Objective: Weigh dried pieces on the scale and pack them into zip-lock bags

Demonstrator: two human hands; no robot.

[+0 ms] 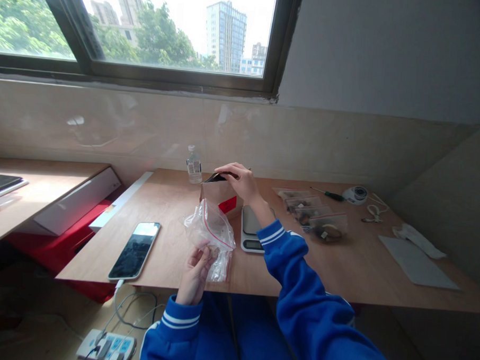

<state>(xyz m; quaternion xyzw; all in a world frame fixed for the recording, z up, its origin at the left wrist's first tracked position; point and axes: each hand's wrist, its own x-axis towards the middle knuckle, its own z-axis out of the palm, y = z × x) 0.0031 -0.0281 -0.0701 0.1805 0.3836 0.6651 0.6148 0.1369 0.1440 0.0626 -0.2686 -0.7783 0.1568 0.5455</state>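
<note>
On my feed, my left hand (197, 265) pinches the zip bag (215, 229); slackening could drop it. Behind, on the counter (246, 273), pushing the carton (214, 192) with my half-curled right hand (243, 182), grip unclear, could tip it into the scale (251, 221).

The left hand (196, 267) pinches a clear, red-striped plastic bag (217, 229) while the right hand (243, 184) is at the mouth of a tan cardboard box (217, 192) with a rectangular white-and-grey scale (253, 223) at its four o'clock.
</note>
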